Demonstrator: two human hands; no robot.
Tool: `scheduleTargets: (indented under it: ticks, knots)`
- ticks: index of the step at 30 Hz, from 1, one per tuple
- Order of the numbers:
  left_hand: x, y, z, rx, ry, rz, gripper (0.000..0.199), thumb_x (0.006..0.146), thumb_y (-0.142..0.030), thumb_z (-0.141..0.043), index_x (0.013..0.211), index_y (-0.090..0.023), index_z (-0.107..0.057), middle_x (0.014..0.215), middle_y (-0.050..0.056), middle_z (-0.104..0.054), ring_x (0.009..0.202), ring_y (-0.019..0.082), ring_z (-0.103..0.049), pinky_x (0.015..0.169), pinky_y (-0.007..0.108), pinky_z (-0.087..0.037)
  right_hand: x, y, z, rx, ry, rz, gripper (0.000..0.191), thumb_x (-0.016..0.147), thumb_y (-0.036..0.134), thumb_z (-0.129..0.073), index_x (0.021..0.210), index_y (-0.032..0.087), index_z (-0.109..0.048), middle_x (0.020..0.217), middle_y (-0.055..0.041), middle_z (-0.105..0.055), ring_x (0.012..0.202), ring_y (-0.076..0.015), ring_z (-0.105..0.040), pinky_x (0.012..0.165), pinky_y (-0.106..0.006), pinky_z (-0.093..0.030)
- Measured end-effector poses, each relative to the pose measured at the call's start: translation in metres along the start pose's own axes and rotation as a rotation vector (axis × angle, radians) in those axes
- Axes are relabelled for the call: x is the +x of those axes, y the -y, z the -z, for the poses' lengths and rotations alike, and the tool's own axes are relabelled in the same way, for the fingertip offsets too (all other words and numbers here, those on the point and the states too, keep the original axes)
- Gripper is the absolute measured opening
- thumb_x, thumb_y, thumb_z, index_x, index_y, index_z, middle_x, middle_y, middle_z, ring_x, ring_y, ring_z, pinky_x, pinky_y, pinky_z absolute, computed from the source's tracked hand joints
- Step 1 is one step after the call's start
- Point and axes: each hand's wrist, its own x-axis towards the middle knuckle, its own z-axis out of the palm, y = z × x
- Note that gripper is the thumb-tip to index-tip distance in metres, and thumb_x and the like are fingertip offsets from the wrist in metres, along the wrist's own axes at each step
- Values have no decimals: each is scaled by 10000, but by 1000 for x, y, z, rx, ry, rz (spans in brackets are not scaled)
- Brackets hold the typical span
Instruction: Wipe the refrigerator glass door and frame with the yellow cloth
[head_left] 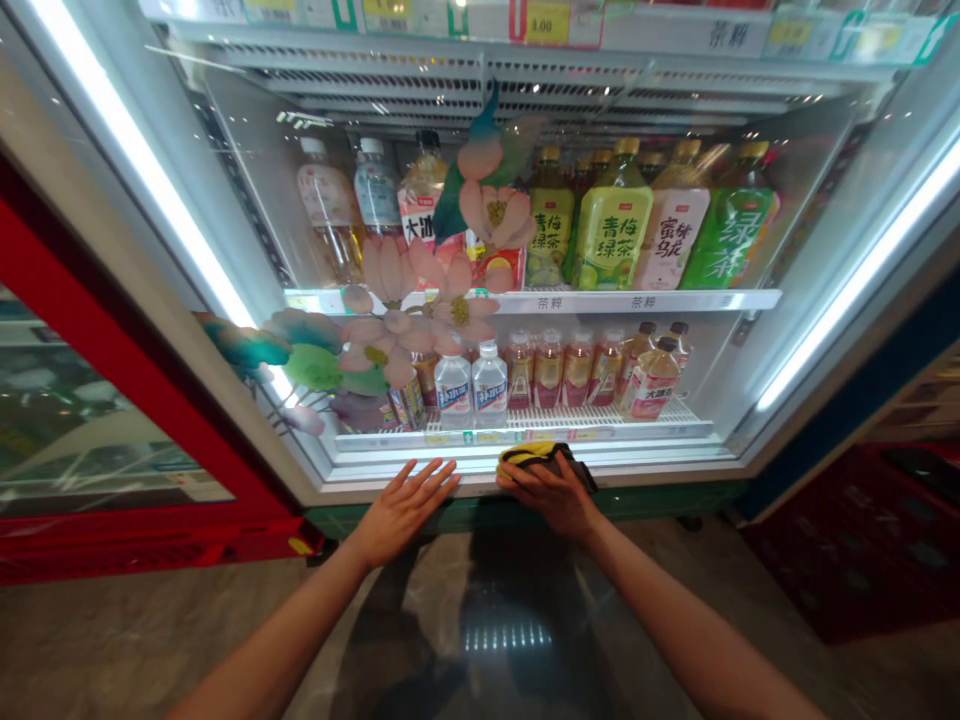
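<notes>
A glass-fronted drinks cooler with a pale lower frame (360, 483) stands before me. My left hand (409, 510) rests on that bottom frame, fingers spread and holding nothing. To its right, my right hand (551, 492) presses a yellow and black cloth (538, 455) against the lower edge of the glass. The fingers lie over the cloth, which sticks out above and to the right of them. Pink flower decals (397, 270) with green leaves cover the left and middle of the glass.
Behind the glass, bottles such as a green tea bottle (615, 225) and a white-capped bottle (489, 385) stand on two shelves. A red-framed cooler (150, 380) is at the left. Dark red crates (847, 550) sit on the floor at the right.
</notes>
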Motion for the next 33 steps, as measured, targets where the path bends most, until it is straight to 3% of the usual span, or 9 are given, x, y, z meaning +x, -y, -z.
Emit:
scheduleTargets:
  ticks: [4, 9, 13, 16, 21, 24, 27, 30, 33]
  knots:
    - [-23, 12, 3, 4, -3, 55, 636, 935, -163, -432, 1555, -249, -315, 1561, 35, -452, 1498, 180, -306, 1274, 422, -52, -25, -39, 29, -84, -25, 69, 729, 899, 7, -443, 1482, 445, -418, 1426, 95, -610, 1160, -170, -576, 1238, -446, -204]
    - [-42, 20, -5, -26, -38, 117, 712, 903, -170, -463, 1578, -234, -245, 1535, 46, -487, 1491, 197, -320, 1272, 434, -33, 57, -28, 65, -260, -185, 88, 577, 967, 143, -496, 1499, 357, -429, 1471, 28, -577, 1251, -214, -479, 1232, -560, 74]
    - [-50, 15, -28, -45, 5, 150, 751, 856, -171, -493, 1570, -247, -274, 1528, 46, -497, 1484, 214, -335, 1268, 447, -24, 94, 26, 40, -244, -177, 82, 538, 962, 146, -491, 1450, 373, -494, 1500, 49, -544, 1251, -218, -460, 1229, -564, 89]
    - [-57, 13, -44, -34, -14, 165, 764, 844, -184, -508, 1569, -264, -280, 1520, 34, -508, 1478, 209, -344, 1267, 430, -12, 65, 53, 5, -204, -105, 30, 566, 933, 91, -483, 1413, 387, -531, 1492, 46, -554, 1204, -216, -490, 1231, -563, 46]
    - [-77, 22, -46, -70, -61, 172, 732, 870, -159, -475, 1569, -252, -280, 1516, 35, -513, 1463, 180, -370, 1270, 402, -17, 22, 46, -16, -173, -136, -63, 508, 939, 136, -484, 1387, 360, -564, 1347, 2, -671, 1122, -212, -539, 1232, -537, -10]
    - [-89, 29, -36, -86, -87, 236, 709, 896, -179, -477, 1571, -258, -274, 1539, 46, -482, 1485, 206, -337, 1272, 439, -49, 58, 57, -12, -192, -279, -306, 542, 921, 195, -537, 1440, 349, -517, 1398, -77, -622, 1173, -290, -514, 1185, -634, -102]
    - [-97, 31, -26, -87, -99, 307, 706, 905, -198, -487, 1573, -262, -267, 1576, 52, -426, 1507, 240, -293, 1271, 474, -81, 110, 95, -21, -187, -354, -456, 590, 927, 195, -531, 1493, 340, -449, 1511, -123, -498, 1257, -357, -446, 1120, -703, -184]
    - [-102, 29, -20, -94, -83, 330, 728, 893, -181, -495, 1575, -268, -256, 1584, 48, -414, 1509, 245, -288, 1269, 483, -118, 122, 131, -41, -155, -262, -367, 596, 938, 155, -498, 1492, 368, -440, 1531, -86, -484, 1232, -329, -443, 1124, -701, -183]
    - [-109, 28, -19, -90, -67, 354, 761, 864, -123, -503, 1570, -288, -269, 1572, 42, -433, 1504, 233, -301, 1268, 482, -137, 90, 135, -51, -128, -107, -137, 614, 925, 79, -458, 1460, 381, -479, 1500, -18, -538, 1199, -271, -471, 1178, -648, -116]
